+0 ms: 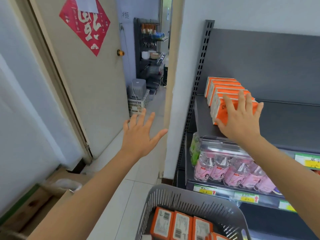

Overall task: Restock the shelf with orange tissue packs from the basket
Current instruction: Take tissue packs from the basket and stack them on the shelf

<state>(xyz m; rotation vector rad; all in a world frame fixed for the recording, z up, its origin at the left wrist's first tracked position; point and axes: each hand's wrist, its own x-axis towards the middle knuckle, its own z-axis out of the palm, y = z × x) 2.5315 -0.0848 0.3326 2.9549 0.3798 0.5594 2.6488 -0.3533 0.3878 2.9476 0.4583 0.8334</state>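
Several orange tissue packs (223,89) stand in a row on the dark grey shelf (285,118) at the right. My right hand (240,120) lies with spread, straight fingers against the front pack of that row. My left hand (140,135) hovers in the air to the left of the shelf, fingers spread, holding nothing. A grey slotted basket (187,200) sits at the bottom centre with several more orange tissue packs (180,224) standing inside it.
Below the tissue shelf, pink-labelled water bottles (230,170) and green bottles (194,148) fill a lower shelf. The shelf's perforated upright (197,80) stands beside a white wall corner. An open door (90,84) leads to a back room. Cardboard boxes (43,201) sit at the lower left.
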